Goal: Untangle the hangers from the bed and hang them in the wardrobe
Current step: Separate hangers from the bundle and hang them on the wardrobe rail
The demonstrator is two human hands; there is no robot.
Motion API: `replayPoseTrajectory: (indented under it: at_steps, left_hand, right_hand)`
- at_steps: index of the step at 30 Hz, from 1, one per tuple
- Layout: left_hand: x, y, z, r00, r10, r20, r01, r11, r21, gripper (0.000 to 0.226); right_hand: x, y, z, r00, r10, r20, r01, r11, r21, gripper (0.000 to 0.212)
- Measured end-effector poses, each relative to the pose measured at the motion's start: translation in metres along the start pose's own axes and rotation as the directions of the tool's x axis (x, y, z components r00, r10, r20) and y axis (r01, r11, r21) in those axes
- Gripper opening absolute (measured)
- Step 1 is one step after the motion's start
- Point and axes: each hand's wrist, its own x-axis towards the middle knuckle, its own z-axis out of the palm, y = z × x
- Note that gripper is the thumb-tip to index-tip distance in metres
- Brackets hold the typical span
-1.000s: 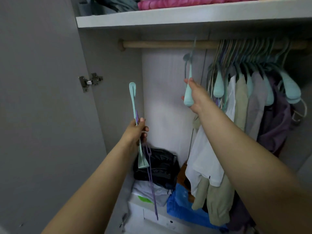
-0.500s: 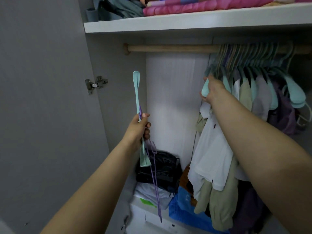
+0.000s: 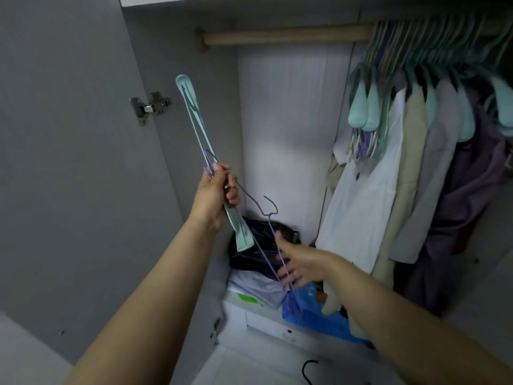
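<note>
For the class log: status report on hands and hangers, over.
Left hand gripping teal hanger with purple wire hangers. Right hand open, reaching at the purple wires. Rod bare on left, crowded right.

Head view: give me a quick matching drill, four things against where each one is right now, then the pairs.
Things:
1. teal hanger
2. purple wire hanger
3. wooden rod
4. blue bag

Places:
A. low in the wardrobe, beside folded clothes
B. upright in the left hand
C. across the top of the wardrobe
D. slanting down from the left hand to the open right hand

Pairs: 1-B, 2-D, 3-C, 4-A
</note>
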Motion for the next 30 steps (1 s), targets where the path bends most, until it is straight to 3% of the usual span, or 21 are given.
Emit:
replayPoseTrajectory:
  at_steps: [2,3,5,7,11,16,20,24,30]
  left_hand:
    - [0.004,-0.001,-0.004,0.999,0.024,-0.035,-0.024,1.000,0.011,0.027]
    - [0.006,-0.002,-0.008,0.998,0.033,-0.059,-0.032,0.999,0.027,0.026]
    - [0.010,-0.006,-0.014,0.993,0.030,-0.111,-0.021,0.996,0.087,0.025]
    - [0.012,-0.012,-0.020,0.989,0.011,-0.147,0.015,0.984,0.175,0.023]
    - [0.014,-0.017,-0.033,0.987,-0.075,-0.143,0.127,0.909,0.396,0.024]
    - [0.016,-0.023,-0.053,0.968,-0.094,-0.234,0.206,0.826,0.524,0.038]
    - [0.019,-0.029,-0.055,0.943,-0.130,-0.305,0.262,0.857,0.443,0.036]
    - [0.023,-0.027,-0.047,0.932,-0.184,-0.312,0.289,0.896,0.336,0.022]
    - [0.026,-0.024,-0.028,0.963,-0.076,-0.259,0.170,0.917,0.361,0.024]
  right_hand:
    - [0.014,0.039,0.010,0.965,0.029,0.259,-0.069,0.987,0.146,0.085]
    - [0.018,0.053,0.012,0.960,-0.007,0.281,-0.071,0.961,0.267,0.072]
    - [0.024,0.069,0.010,0.986,-0.082,0.144,-0.009,0.842,0.540,0.048]
    - [0.025,0.072,-0.001,0.991,-0.134,-0.021,0.113,0.732,0.672,0.037]
    - [0.005,0.059,-0.035,0.932,-0.235,-0.274,0.347,0.797,0.495,0.037]
    - [-0.031,0.021,-0.058,0.751,-0.437,-0.494,0.601,0.763,0.238,0.039]
    - [-0.052,-0.026,-0.049,0.650,-0.551,-0.523,0.674,0.736,0.061,0.032]
    - [-0.067,-0.077,-0.036,0.583,-0.560,-0.589,0.675,0.737,-0.033,0.028]
    - [-0.090,-0.157,-0.043,0.454,-0.587,-0.670,0.799,0.601,0.015,0.028]
